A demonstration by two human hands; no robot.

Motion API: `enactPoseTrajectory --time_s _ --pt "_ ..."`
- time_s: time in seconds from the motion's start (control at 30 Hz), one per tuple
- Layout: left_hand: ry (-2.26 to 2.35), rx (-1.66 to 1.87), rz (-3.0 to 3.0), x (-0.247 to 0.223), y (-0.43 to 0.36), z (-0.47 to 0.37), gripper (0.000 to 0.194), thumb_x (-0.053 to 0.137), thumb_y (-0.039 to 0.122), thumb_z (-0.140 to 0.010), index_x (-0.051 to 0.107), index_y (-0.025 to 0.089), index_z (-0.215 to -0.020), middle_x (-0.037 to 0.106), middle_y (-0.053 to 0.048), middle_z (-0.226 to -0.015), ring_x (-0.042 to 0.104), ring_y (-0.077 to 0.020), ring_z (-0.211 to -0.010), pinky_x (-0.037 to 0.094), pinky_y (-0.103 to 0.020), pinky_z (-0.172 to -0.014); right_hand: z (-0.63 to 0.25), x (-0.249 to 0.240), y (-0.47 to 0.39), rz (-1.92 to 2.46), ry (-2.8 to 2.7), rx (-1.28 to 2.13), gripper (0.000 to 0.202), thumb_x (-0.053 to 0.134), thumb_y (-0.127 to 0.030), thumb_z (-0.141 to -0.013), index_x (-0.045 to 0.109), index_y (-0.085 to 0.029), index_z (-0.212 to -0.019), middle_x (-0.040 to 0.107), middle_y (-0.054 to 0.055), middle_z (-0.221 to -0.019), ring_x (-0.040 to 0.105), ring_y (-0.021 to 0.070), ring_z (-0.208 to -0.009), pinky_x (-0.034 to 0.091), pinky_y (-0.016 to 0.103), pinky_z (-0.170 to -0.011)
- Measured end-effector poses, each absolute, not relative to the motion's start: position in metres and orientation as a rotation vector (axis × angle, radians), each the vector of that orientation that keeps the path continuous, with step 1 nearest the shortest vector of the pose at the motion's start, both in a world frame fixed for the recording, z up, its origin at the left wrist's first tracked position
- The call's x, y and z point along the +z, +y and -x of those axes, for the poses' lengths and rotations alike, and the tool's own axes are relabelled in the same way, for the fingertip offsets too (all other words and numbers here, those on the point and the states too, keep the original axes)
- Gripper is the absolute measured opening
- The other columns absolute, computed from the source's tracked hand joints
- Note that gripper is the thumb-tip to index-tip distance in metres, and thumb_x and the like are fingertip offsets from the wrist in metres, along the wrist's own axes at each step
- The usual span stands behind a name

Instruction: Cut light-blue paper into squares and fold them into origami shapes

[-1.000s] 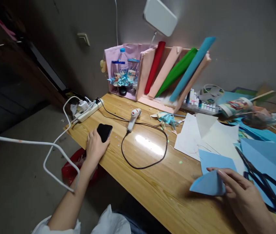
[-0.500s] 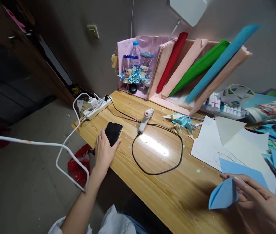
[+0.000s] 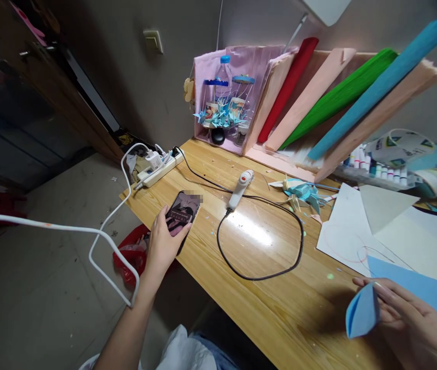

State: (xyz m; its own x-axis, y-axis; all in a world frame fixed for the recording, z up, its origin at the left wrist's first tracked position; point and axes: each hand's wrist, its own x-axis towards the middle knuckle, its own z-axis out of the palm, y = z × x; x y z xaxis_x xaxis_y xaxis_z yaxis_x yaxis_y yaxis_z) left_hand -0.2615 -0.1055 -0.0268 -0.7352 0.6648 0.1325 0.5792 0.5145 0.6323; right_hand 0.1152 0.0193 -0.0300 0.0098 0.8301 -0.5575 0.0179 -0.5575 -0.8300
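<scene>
Your left hand (image 3: 163,241) grips the phone (image 3: 182,216), lit screen up, long axis running away from your wrist. Your right hand (image 3: 407,324) pinches the folded blue paper (image 3: 362,311) at its left fingertips, well apart from the phone; glue gun (image 3: 240,189) lies between, nearer your left.

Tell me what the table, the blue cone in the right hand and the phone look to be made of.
Table: looks like pale wood with visible grain, under a glossy coat that mirrors the lamp. Blue cone, held by the right hand: thin matte paper, curled, probably craft paper. Phone, under the left hand: smooth lit screen, likely glass; its body is hidden.
</scene>
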Motion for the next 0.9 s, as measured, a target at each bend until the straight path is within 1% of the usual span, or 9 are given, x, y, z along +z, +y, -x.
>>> enactPoseTrajectory --time_s 0.1,0.23,0.4,0.53,0.63,0.77,0.9 --pt "2.605 1.038 -1.071 -0.027 -0.107 0.262 0.069 0.061 0.043 -0.072 0.035 0.016 -0.130 0.046 -0.014 -0.131 0.049 -0.0242 -0.116 0.040 -0.038 -0.097 -0.116 -0.032 0.019 1.650 -0.886 1.631 0.030 0.081 -0.041 -0.039 0.070 -0.022 -0.059 0.059 0.007 -0.066 0.050 0.0152 -0.051 0.044 0.023 -0.039" --pt "2.603 1.032 -1.060 -0.024 -0.107 0.261 0.069 0.061 0.043 -0.072 0.036 0.016 -0.130 0.046 -0.014 -0.131 0.048 -0.0246 -0.117 0.040 -0.038 -0.098 -0.115 -0.031 0.020 1.656 -0.894 1.641 0.030 0.081 -0.041 -0.039 0.069 -0.021 -0.058 0.061 0.007 -0.070 0.052 0.0150 -0.054 0.045 0.021 -0.042" --pt "2.600 1.031 -1.056 -0.021 -0.106 0.259 0.068 0.062 0.041 -0.072 0.036 0.017 -0.129 0.045 -0.014 -0.132 0.047 -0.0256 -0.117 0.040 -0.039 -0.098 -0.110 -0.025 0.019 1.678 -0.822 1.642 0.033 0.082 -0.039 -0.033 0.067 -0.019 -0.054 0.064 0.007 -0.071 0.052 0.0147 -0.055 0.045 0.020 -0.043" --pt "2.610 1.011 -1.071 -0.021 -0.106 0.259 0.069 0.063 0.042 -0.070 0.036 0.017 -0.129 0.046 -0.014 -0.131 0.046 -0.0262 -0.119 0.039 -0.040 -0.098 -0.104 -0.019 0.016 1.691 -0.786 1.614 0.032 0.081 -0.037 -0.030 0.064 -0.019 -0.051 0.065 0.007 -0.070 0.052 0.0150 -0.054 0.045 0.021 -0.042" --pt "2.618 0.985 -1.067 -0.021 -0.105 0.258 0.071 0.063 0.042 -0.070 0.036 0.016 -0.130 0.046 -0.014 -0.130 0.045 -0.0263 -0.119 0.039 -0.039 -0.097 -0.102 -0.016 0.014 1.675 -0.810 1.576 0.031 0.080 -0.037 -0.032 0.064 -0.019 -0.051 0.063 0.007 -0.068 0.051 0.0147 -0.054 0.044 0.020 -0.042" --pt "2.650 0.934 -1.103 -0.021 -0.104 0.259 0.073 0.064 0.042 -0.069 0.034 0.016 -0.131 0.045 -0.015 -0.130 0.044 -0.0273 -0.120 0.037 -0.040 -0.099 -0.106 -0.016 0.013 1.641 -0.879 1.582 0.029 0.079 -0.040 -0.038 0.065 -0.020 -0.053 0.059 0.006 -0.068 0.048 0.0132 -0.052 0.041 0.020 -0.040" --pt "2.708 0.882 -1.186 -0.021 -0.098 0.258 0.077 0.064 0.041 -0.068 0.031 0.014 -0.133 0.043 -0.016 -0.131 0.041 -0.0290 -0.121 0.036 -0.042 -0.100 -0.109 -0.018 0.011 1.608 -0.922 1.581 0.027 0.078 -0.041 -0.042 0.066 -0.020 -0.055 0.057 0.006 -0.066 0.048 0.0141 -0.052 0.041 0.022 -0.040"
